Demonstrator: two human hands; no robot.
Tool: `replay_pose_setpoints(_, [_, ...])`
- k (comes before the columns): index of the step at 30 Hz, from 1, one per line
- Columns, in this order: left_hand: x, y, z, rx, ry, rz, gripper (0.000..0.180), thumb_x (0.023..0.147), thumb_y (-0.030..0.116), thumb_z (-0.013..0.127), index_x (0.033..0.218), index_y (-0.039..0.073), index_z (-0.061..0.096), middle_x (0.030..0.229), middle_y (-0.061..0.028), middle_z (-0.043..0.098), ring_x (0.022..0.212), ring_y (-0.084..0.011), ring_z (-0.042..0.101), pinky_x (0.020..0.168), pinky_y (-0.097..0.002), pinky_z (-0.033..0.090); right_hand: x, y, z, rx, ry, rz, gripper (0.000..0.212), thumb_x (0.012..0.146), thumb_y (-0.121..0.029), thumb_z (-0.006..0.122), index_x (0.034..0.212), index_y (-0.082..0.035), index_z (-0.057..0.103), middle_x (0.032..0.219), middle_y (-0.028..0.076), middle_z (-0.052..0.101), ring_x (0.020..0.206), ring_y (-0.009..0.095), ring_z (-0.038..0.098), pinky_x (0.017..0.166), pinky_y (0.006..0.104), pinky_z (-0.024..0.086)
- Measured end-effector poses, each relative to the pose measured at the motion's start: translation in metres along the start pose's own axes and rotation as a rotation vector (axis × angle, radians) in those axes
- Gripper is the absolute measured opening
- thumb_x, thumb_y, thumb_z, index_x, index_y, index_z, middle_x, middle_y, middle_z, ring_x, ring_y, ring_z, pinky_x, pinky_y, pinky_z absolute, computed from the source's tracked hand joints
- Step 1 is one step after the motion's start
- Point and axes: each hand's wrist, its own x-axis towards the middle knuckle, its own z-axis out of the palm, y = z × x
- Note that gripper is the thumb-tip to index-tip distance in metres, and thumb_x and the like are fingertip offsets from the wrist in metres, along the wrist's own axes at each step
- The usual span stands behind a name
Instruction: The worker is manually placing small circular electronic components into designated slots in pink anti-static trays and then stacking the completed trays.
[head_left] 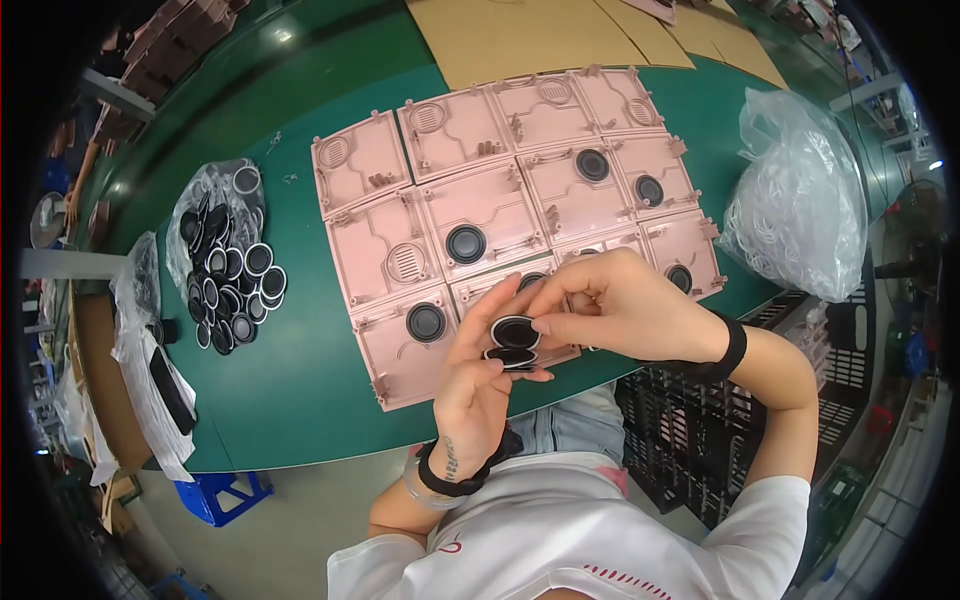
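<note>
In front of my body, my left hand is closed around a small stack of round black discs with white rims, which look like small speaker cones. My right hand pinches the edge of another white-rimmed black disc, tilted just above that stack. Both hands hover over the near edge of a block of pink plastic panels laid side by side on the green table. Black ringed discs sit in the round places of several panels; other panels show bare round grilles. My hands hide part of the near row.
To the left, a heap of white-rimmed black discs spills from a clear plastic bag. A bulging clear bag of white rings stands at the right. Cardboard sheets lie at the back, and black crates stand below the table's right edge.
</note>
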Motion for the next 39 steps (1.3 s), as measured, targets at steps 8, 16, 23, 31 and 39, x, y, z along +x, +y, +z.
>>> replay_pose_setpoints(8, [0.012, -0.013, 0.009, -0.133, 0.031, -0.020, 0.045, 0.093, 0.026, 0.040, 0.131, 0.001, 0.044, 0.118, -0.0117, 0.058, 0.098, -0.0195, 0.061, 0.074, -0.0280, 0.049, -0.015, 0.013, -0.013, 0.328, 0.101, 0.017, 0.013, 0.092, -0.006, 0.058, 0.103, 0.002, 0.059, 0.089, 0.001, 0.064, 0.074, 0.003, 0.058, 0.063, 0.0168, 0.047])
replay_pose_setpoints(16, [0.011, -0.016, 0.022, 0.099, 0.170, 0.085, 0.019, 0.095, 0.015, 0.055, 0.107, 0.001, 0.056, 0.093, -0.0049, 0.063, 0.083, -0.0113, 0.060, 0.068, -0.0233, 0.046, -0.014, 0.018, -0.015, 0.406, 0.196, -0.049, 0.014, 0.090, -0.011, 0.062, 0.098, 0.001, 0.061, 0.082, -0.001, 0.061, 0.063, 0.001, 0.050, 0.050, 0.0182, 0.039])
replay_pose_setpoints(23, [0.012, -0.015, 0.015, 0.220, 0.222, 0.132, 0.016, 0.093, 0.014, 0.060, 0.102, 0.001, 0.058, 0.084, -0.0040, 0.064, 0.075, -0.0089, 0.060, 0.065, -0.0208, 0.046, -0.022, 0.008, -0.010, -0.261, 0.418, -0.417, 0.014, 0.081, -0.007, 0.071, 0.094, -0.005, 0.066, 0.079, -0.002, 0.059, 0.056, 0.005, 0.042, 0.051, 0.0214, 0.034])
replay_pose_setpoints(31, [0.006, -0.017, 0.011, 0.331, 0.169, 0.125, 0.016, 0.092, 0.013, 0.063, 0.100, -0.001, 0.060, 0.084, -0.0032, 0.065, 0.076, -0.0064, 0.059, 0.067, -0.0186, 0.046, -0.021, 0.013, -0.007, -0.223, 0.305, -0.363, 0.012, 0.075, -0.007, 0.074, 0.086, -0.005, 0.068, 0.071, 0.000, 0.054, 0.053, 0.008, 0.036, 0.049, 0.0234, 0.032])
replay_pose_setpoints(39, [0.003, -0.017, 0.010, 0.403, 0.167, 0.156, 0.016, 0.091, 0.009, 0.063, 0.102, -0.002, 0.062, 0.086, -0.0026, 0.065, 0.077, -0.0061, 0.059, 0.068, -0.0184, 0.046, -0.019, 0.013, -0.005, -0.240, 0.314, -0.293, 0.013, 0.074, -0.008, 0.075, 0.085, -0.005, 0.068, 0.066, 0.000, 0.051, 0.054, 0.008, 0.037, 0.049, 0.0242, 0.032])
